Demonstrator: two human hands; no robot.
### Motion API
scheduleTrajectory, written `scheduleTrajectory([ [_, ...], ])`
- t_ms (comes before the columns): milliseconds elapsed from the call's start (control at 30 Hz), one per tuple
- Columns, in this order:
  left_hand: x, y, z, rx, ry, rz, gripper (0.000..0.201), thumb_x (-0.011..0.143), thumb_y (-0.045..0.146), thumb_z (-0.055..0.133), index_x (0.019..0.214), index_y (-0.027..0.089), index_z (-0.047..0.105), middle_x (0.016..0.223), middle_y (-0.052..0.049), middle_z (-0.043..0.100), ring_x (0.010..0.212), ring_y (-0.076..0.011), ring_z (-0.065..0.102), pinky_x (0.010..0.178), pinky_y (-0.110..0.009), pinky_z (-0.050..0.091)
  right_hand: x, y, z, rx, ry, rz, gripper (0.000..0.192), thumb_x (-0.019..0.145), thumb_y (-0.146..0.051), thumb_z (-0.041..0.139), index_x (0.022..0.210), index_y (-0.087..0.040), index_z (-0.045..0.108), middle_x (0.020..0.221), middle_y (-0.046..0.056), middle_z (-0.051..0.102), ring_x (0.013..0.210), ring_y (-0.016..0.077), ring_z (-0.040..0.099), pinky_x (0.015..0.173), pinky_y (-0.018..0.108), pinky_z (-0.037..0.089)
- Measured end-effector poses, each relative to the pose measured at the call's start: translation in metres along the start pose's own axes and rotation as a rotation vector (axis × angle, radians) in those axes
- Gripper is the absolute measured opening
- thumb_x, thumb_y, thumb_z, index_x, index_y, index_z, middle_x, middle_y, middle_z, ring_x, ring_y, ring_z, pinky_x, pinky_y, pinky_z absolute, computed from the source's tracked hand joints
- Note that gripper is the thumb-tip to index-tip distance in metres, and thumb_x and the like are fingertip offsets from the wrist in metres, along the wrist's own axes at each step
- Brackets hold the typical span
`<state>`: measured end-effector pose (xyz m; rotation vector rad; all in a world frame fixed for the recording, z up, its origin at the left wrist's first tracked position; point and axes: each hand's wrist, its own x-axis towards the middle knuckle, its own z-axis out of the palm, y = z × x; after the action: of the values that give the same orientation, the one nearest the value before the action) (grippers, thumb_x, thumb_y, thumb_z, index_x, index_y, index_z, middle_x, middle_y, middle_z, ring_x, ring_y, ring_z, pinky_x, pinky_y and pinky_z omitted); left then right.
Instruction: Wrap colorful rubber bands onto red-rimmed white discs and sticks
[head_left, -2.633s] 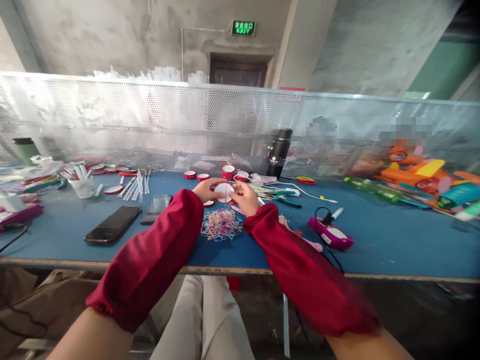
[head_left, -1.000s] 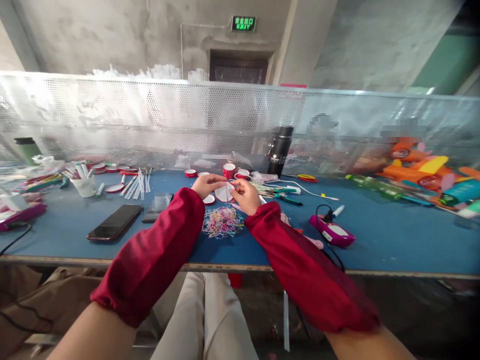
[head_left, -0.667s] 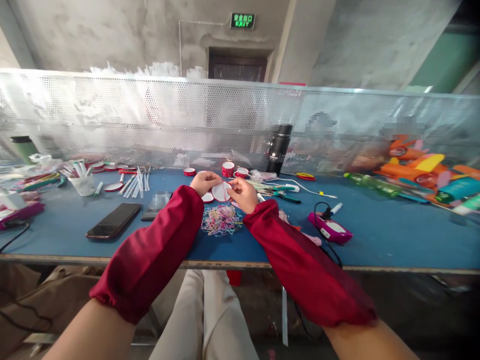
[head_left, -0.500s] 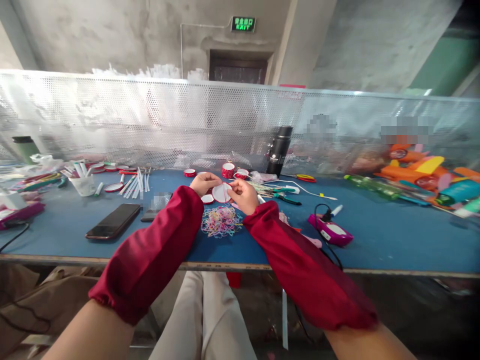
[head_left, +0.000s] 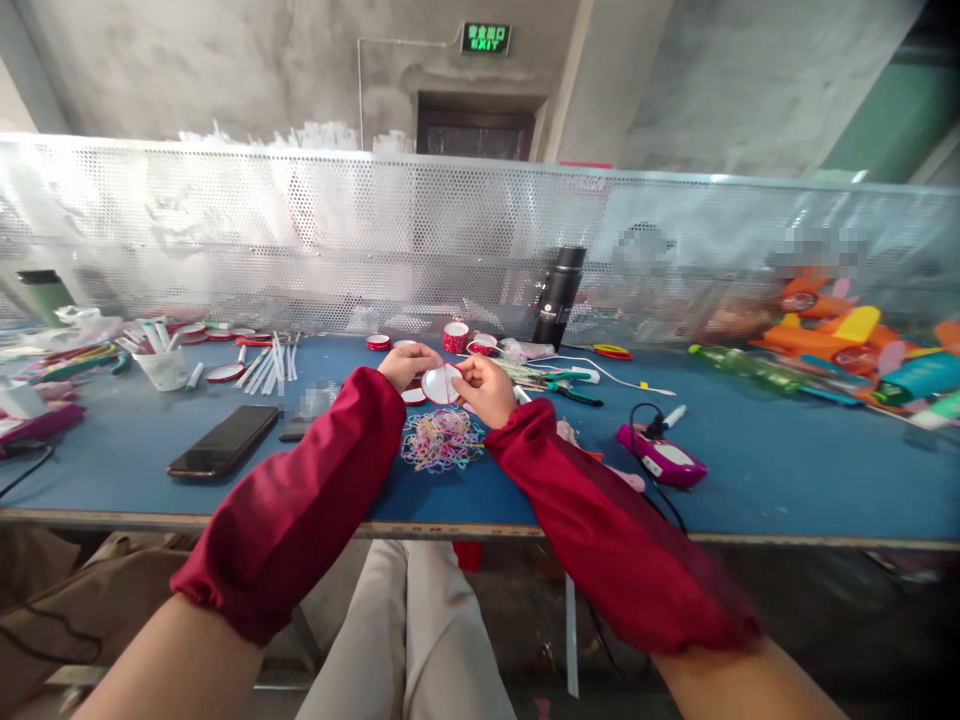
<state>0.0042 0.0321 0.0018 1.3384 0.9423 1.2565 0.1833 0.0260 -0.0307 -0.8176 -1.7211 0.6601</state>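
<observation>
sleeves: loose dark red oversleeves on both forearms, gathered elastic cuffs near the elbows and at the wrists | upper arms: bare above the oversleeves | hands: bare, no gloves | legs: light beige trousers

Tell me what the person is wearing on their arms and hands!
Both arms wear loose dark red sleeve covers. Each runs from the wrist to above the elbow and ends in a gathered, elastic-looking cuff. The left sleeve cover and right sleeve cover match. The left hand and right hand are bare: no gloves, and no rings or watch visible.
</observation>
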Motion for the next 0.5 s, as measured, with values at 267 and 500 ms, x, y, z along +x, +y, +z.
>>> scheduleTrajectory([
  [267,-0.0001,0.0010,0.0009,0.005,-0.011,-0.016,0.025,0.059,0.027,0.082,0.072,0.015,0.064,0.064,0.001,0.059,0.057,-0.0098,0.054,0.054,-0.023,0.044,0.0016,0.0058,-0.0001,0.027,-0.021,-0.032,0.019,0.076,-0.037,0.066,0.085,-0.024,0.055,0.061,-0.002,0.062,0.049,0.0175,0.063,0.047,0.029,0.049],
  [500,-0.0003,0.0006,0.0002,0.030,-0.016,-0.005,0.027,0.059,0.028,0.081,0.075,0.014,0.063,0.062,0.003,0.058,0.055,-0.0082,0.052,0.053,-0.022,0.043,0.0014,0.0050,-0.0004,0.024,-0.020,-0.021,0.022,0.076,-0.038,0.067,0.085,-0.023,0.054,0.060,-0.003,0.061,0.048,0.0163,0.062,0.046,0.027,0.049],
])
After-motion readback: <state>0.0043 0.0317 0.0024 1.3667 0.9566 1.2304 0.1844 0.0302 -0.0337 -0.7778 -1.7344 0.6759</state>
